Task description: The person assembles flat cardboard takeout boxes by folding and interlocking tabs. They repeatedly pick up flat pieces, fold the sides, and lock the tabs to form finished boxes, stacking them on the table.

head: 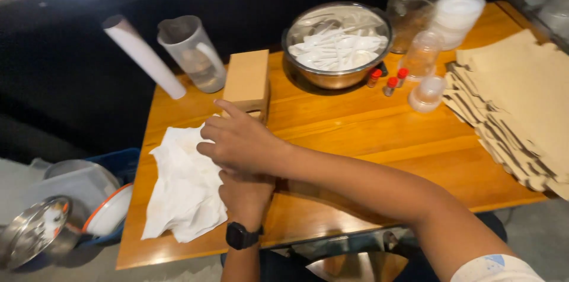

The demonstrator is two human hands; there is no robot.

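Observation:
A crumpled stack of white paper napkins [181, 190] lies on the wooden table [367, 134] at the front left. My right hand [237, 137] reaches across from the right; its index finger is stretched out and its other fingers curl at the napkins' upper right edge. My left hand [246, 196], with a black watch [242, 236] on the wrist, sits just below it against the napkins' right side. The right hand covers its fingers. A brown cardboard box [248, 77] stands right behind the hands.
Behind stand a clear plastic jug [192, 54], a white paper roll [142, 57], a steel bowl of white plastic cutlery [338, 45], small red-capped bottles [388, 80], clear lidded cups [428, 89] and a glass jar [415, 0]. Brown paper bags [515, 104] are stacked at right. Steel pots [41, 228] sit low left.

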